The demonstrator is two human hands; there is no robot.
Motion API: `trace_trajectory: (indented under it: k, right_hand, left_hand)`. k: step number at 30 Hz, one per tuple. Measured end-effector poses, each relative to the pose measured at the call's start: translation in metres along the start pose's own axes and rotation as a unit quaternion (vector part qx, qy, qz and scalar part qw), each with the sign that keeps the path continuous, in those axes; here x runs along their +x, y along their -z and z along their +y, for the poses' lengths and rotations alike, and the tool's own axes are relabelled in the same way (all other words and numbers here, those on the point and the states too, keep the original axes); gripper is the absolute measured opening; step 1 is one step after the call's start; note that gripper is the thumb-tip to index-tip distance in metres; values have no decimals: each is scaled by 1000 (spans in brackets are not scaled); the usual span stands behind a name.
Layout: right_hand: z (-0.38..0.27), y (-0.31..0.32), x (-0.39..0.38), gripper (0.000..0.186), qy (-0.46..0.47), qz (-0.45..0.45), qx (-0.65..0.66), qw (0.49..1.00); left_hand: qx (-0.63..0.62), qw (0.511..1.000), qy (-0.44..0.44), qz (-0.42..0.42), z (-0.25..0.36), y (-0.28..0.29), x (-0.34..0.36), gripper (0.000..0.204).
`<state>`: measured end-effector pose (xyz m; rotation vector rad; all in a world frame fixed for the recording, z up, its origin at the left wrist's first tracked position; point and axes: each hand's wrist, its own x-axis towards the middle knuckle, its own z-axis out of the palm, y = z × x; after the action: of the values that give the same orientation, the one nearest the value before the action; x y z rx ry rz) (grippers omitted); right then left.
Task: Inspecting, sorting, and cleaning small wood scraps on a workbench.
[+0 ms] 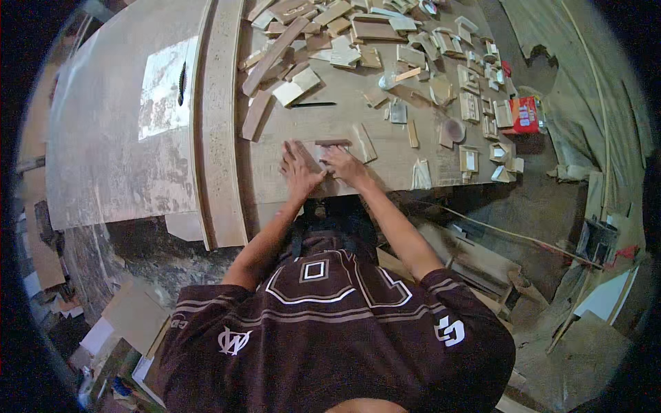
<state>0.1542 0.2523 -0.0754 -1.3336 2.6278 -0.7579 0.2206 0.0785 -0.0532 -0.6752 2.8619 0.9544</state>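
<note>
Left hand [301, 172] flat, fingers spread; right hand [346, 167] bent-fingered over small flat piece [321, 152], cannot tell if pinching; piece between hands near worktable's [303, 125] front edge, beside brown strip [333, 142]; steady left palm, even right pressure should help

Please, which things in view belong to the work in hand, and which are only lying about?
Apparently in use:
small flat piece between the left hand and right hand
brown strip just beyond the right hand

Apparently lying about:
loose wood pieces
red package
thin black stick
</note>
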Motion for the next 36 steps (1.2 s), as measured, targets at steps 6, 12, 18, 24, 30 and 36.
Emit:
trace_trajectory:
  k: [6,12,18,24,30,36]
  right_hand:
    - [27,-6,-1,35,-161,127,110,972]
    - [62,-1,-5,35,-130,109,-205,964]
    - [41,8,-36,38,-256,23,26,966]
    - [2,22,-53,35,-229,57,82,968]
    - [34,16,-60,31,-297,286,131,902]
    - [38,42,-53,42,-414,378,547,622]
  left_hand:
    - [21,997,48,-54,13,5,2,146]
    - [21,999,-4,-32,11,-9,4,145]
    - [39,997,35,-63,18,5,3,145]
    - [40,998,16,-33,-8,-17,4,146]
    - [-15,999,16,-44,23,7,-2,141]
    - [35,999,14,-27,8,-6,1,140]
